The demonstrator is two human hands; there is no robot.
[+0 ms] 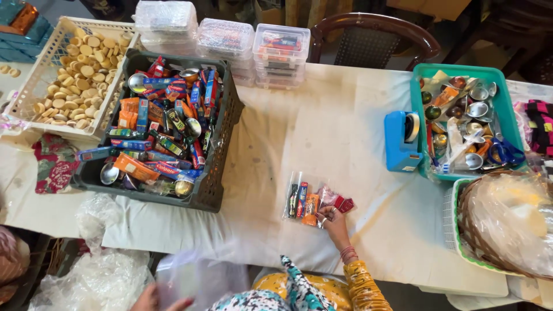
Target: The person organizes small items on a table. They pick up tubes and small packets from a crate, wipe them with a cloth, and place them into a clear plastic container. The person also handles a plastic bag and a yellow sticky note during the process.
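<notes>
Right hand (334, 222): at about 6 o'clock on the white table cover (322, 126), fingers curled narrow, fingertips resting on the near edge of the clear packet; thumb side hidden, so a true grip cannot be told.
Clear packet (308, 203): flat clear plastic bag lying just below table centre, at 12 o'clock from the right hand; it holds small upright items, a dark bottle, an orange sachet, a blue-and-red tube box and red pieces at its right end.
Left hand (152, 299): at the lower frame edge, about 7 o'clock, only partly in view against a loose clear plastic bag (196, 276); finger state cannot be told.
Dark crate (216, 173): slotted grey crate at 10 o'clock from the packet; filled with tube boxes, orange sachets, small dark bottles and little metal bowls.
White basket (34, 86): lattice basket at far 10 o'clock, touching the dark crate; filled with round pale biscuits.
Clear lidded boxes (281, 49): stacks at 12 o'clock along the far table edge; packed with coloured items.
Teal tray (455, 72): at 2 o'clock; holds metal bowls, wrapped pieces and blue-handled scissors.
Blue tape dispenser (400, 141): touching the teal tray's left wall.
Wicker basket (478, 230): at 4 o'clock, wrapped in clear film, sitting in a white-and-green tray.
</notes>
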